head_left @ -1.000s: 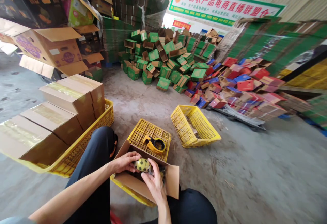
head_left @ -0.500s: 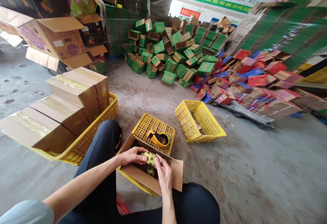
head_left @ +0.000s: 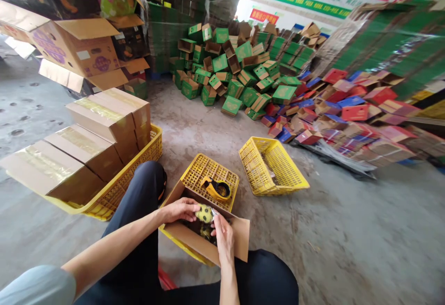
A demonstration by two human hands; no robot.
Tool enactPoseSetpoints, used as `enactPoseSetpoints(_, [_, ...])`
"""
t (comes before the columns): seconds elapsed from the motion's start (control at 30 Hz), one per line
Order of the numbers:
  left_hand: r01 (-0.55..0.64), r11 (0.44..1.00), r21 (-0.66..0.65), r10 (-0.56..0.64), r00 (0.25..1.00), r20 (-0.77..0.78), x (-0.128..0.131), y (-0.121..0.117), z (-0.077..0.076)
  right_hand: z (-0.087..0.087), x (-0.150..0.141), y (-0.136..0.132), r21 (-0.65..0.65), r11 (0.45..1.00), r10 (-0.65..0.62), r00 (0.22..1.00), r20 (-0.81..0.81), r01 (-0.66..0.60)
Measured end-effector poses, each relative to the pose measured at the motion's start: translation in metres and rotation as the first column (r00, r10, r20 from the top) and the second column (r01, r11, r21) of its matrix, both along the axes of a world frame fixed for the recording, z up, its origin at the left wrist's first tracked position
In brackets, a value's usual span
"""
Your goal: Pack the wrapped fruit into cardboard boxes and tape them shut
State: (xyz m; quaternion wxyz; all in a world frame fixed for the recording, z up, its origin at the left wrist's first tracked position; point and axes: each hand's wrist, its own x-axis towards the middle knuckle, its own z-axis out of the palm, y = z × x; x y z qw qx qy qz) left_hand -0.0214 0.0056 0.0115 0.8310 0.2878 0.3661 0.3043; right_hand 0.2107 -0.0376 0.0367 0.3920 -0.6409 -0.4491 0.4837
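Note:
A small, rounded yellow-green item with dark spots (head_left: 203,212), in clear plastic film, is held above an open cardboard box (head_left: 189,239). What it is exactly I cannot make out. My left hand (head_left: 181,210) pinches its left end between thumb and fingers. At the other end, my right hand (head_left: 223,234) is closed on the gathered film. Similar wrapped items (head_left: 206,231) lie inside the box, partly hidden by my hands. The box rests on an upturned yellow crate (head_left: 210,168), and a yellow-and-black tape dispenser (head_left: 216,189) lies on that crate behind it.
To the left, a long yellow crate (head_left: 114,198) holds several taped cardboard boxes (head_left: 83,145). Another yellow crate (head_left: 274,166) sits on the floor at the right. Farther off are heaps of green boxes (head_left: 232,105) and red-and-blue boxes (head_left: 354,112). My knees flank the box.
The view has shifted, so the scene sits farther right and slightly higher. My right fingers have moved from the item's side onto the film at its right end. My left hand still holds it.

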Motion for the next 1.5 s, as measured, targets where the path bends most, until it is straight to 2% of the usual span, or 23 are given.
enactPoseSetpoints(0.1, [-0.02,0.998,-0.053,0.019,1.0,-0.006,0.0,0.002,-0.002,0.001,-0.001,0.0,0.06,0.998,0.009,0.999,0.045,-0.012])
enactPoseSetpoints(0.27, [0.006,0.998,-0.06,-0.008,0.999,-0.036,0.0,0.0,0.002,0.0,-0.002,-0.001,0.069,0.995,0.084,0.992,-0.094,-0.078])
enactPoseSetpoints(0.33, [0.051,0.998,-0.03,-0.052,0.998,-0.032,0.0,-0.004,0.006,-0.001,-0.001,-0.002,0.034,0.999,0.027,0.993,-0.113,-0.023])
enactPoseSetpoints(0.47, [0.151,0.98,0.127,-0.149,0.988,-0.028,0.0,-0.01,0.013,-0.003,0.003,-0.004,-0.032,0.989,-0.147,0.976,-0.16,0.143])
enactPoseSetpoints(0.53, [0.157,0.972,0.173,-0.155,0.988,-0.022,0.001,-0.011,0.013,-0.004,0.003,-0.005,-0.046,0.984,-0.177,0.967,-0.185,0.172])
enactPoseSetpoints(0.8, [-0.023,0.989,0.144,0.014,0.998,0.067,0.002,-0.005,0.01,-0.003,-0.003,-0.004,-0.049,0.992,-0.125,0.945,-0.302,0.116])
enactPoseSetpoints(0.97, [-0.072,0.991,0.11,0.069,0.997,0.032,0.0,-0.002,0.01,0.011,-0.006,-0.006,0.044,0.999,0.03,0.952,-0.305,-0.017])
enactPoseSetpoints(1.13, [-0.024,0.998,0.063,0.027,0.999,-0.041,-0.002,0.0,0.005,0.017,-0.012,-0.008,0.068,0.99,0.135,0.941,-0.311,-0.12])
enactPoseSetpoints(1.27, [0.038,0.998,0.046,-0.035,0.997,-0.067,-0.001,-0.003,0.004,0.013,-0.011,-0.006,0.015,0.995,0.1,0.96,-0.261,-0.1])
enactPoseSetpoints(1.37, [0.066,0.997,0.046,-0.065,0.998,-0.024,0.0,-0.006,0.007,0.006,-0.008,-0.005,0.025,0.996,0.087,0.975,-0.205,-0.083])
enactPoseSetpoints(1.5, [0.064,0.988,0.139,-0.071,0.997,0.044,-0.001,-0.008,0.012,-0.002,-0.005,-0.005,0.029,0.999,0.043,0.984,-0.17,-0.038])
